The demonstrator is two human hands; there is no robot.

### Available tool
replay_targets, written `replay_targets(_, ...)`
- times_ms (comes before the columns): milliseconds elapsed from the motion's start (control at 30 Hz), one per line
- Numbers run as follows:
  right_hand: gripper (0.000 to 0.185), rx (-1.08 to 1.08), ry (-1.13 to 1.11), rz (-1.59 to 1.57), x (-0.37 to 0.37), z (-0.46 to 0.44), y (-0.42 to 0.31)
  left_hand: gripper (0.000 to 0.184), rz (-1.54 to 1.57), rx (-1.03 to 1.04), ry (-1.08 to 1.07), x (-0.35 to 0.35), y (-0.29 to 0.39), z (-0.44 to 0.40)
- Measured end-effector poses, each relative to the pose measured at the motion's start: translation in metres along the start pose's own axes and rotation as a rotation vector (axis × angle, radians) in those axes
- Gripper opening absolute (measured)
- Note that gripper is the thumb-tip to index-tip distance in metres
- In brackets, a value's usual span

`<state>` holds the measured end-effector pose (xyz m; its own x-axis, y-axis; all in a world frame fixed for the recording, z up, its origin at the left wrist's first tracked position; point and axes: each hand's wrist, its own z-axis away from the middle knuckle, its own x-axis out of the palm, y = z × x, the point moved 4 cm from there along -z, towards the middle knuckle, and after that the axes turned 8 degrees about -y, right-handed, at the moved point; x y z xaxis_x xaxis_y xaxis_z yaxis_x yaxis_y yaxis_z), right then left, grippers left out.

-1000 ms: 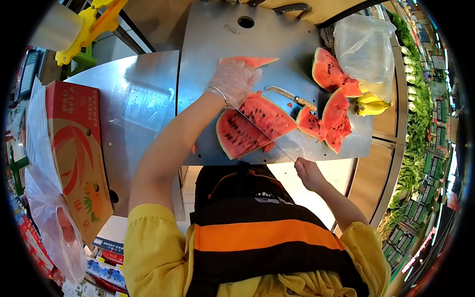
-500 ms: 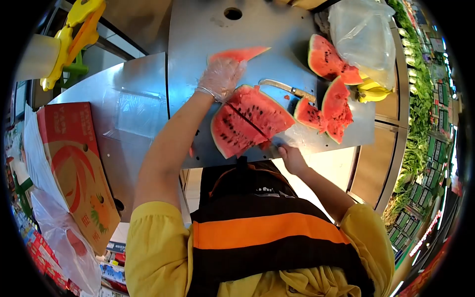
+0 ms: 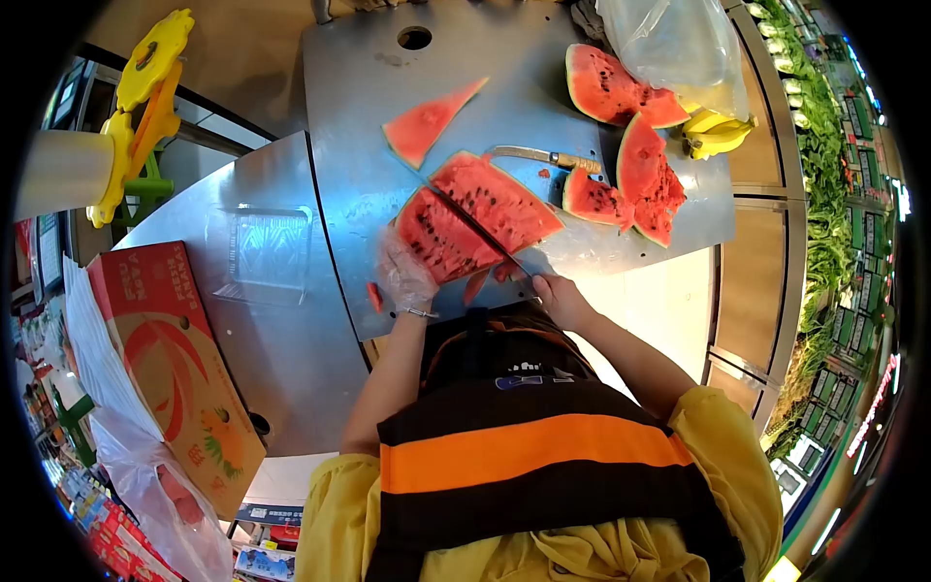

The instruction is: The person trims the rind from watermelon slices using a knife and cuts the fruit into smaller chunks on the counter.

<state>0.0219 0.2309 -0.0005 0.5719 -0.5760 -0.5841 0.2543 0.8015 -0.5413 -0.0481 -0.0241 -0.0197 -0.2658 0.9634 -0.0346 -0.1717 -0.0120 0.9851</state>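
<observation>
So, at the upper left of the frame rises a yellow plastic fitting (image 3: 147,73) with scalloped edges, and at the lower left hangs a translucent plastic bag (image 3: 145,456) with something reddish inside. Beside them a red-and-brown banana carton (image 3: 165,339) leans along the metal side table (image 3: 291,398), on which lies a clear plastic clamshell (image 3: 270,254).

Just left of centre on the metal worktable (image 3: 354,87), a thin watermelon wedge (image 3: 422,129) lies apart. Below it, the left hand (image 3: 404,274), in a clear disposable glove, is at the lower-left edge of the large watermelon piece (image 3: 509,209) in the middle of the frame; its fingers are blurred, so I cannot tell whether they grip. A long knife (image 3: 497,247) runs diagonally along a cut through that piece, and the right hand (image 3: 562,301), bare, is closed around its handle end at the lower right of the fruit.

Above the piece's right side lies a smaller knife (image 3: 529,153) with a wooden handle. Further right sit three ragged watermelon chunks (image 3: 648,175), then yellow bananas (image 3: 716,136) beside a clear plastic bag (image 3: 669,44) at the upper right. Leafy greens (image 3: 836,184) line the right edge.
</observation>
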Motion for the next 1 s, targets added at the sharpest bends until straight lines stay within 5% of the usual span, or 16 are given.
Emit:
replay_targets(33, 0.041, 0.063, -0.091, -0.166, 0.003, 0.004, 0.006, 0.046, 0.288, -0.013, -0.046, 0.003, -0.003, -0.009)
replay_targets(100, 0.042, 0.132, -0.193, -0.336, 0.014, 0.009, 0.018, 0.046, 0.100, 0.058, -0.005, 0.001, -0.001, -0.008)
replay_targets(200, 0.045, -0.070, 0.095, -0.034, 0.011, 0.007, 0.022, 0.045, -0.072, 0.084, -0.007, 0.001, 0.010, -0.015)
replay_targets(267, 0.049, 0.123, -0.172, -0.550, 0.017, 0.006, 0.015, 0.045, -0.062, 0.032, -0.049, 0.001, 0.014, -0.013)
replay_targets(367, 0.051, 0.168, -0.212, -0.527, 0.006, 0.011, 0.010, 0.043, -0.239, -0.047, -0.100, 0.009, 0.011, -0.011)
replay_targets(433, 0.048, 0.143, -0.209, -0.439, -0.001, 0.021, 0.012, 0.042, -0.303, 0.217, 0.048, 0.009, 0.011, -0.007)
replay_targets(500, 0.044, 0.052, -0.044, -0.108, -0.004, 0.043, 0.010, 0.041, -0.251, 0.220, 0.078, 0.009, 0.001, -0.007)
replay_targets(667, 0.042, 0.129, 0.069, -0.207, 0.034, 0.036, 0.025, 0.042, -0.298, 0.060, -0.059, 0.004, 0.007, -0.010)
replay_targets(767, 0.047, 0.102, 0.064, -0.282, 0.028, 0.038, 0.031, 0.043, -0.056, 0.023, -0.068, 0.012, -0.008, -0.024)
replay_targets(867, 0.057, 0.112, -0.196, -0.499, 0.038, 0.038, 0.066, 0.044, 0.079, -0.015, -0.197, 0.012, -0.012, -0.021)
replay_targets(933, 0.057, 0.131, -0.244, -0.530, 0.026, 0.028, 0.064, 0.043, -0.427, 0.099, -0.121, 0.010, 0.010, -0.018)
replay_targets(967, 0.057, 0.158, -0.312, -0.571, 0.029, 0.030, 0.057, 0.043, -0.431, 0.092, -0.129, 0.007, 0.010, -0.017)
replay_targets(1000, 0.054, 0.142, -0.149, -0.397, 0.025, 0.028, 0.045, 0.044, -0.406, 0.101, -0.128, 0.008, 0.011, -0.025)
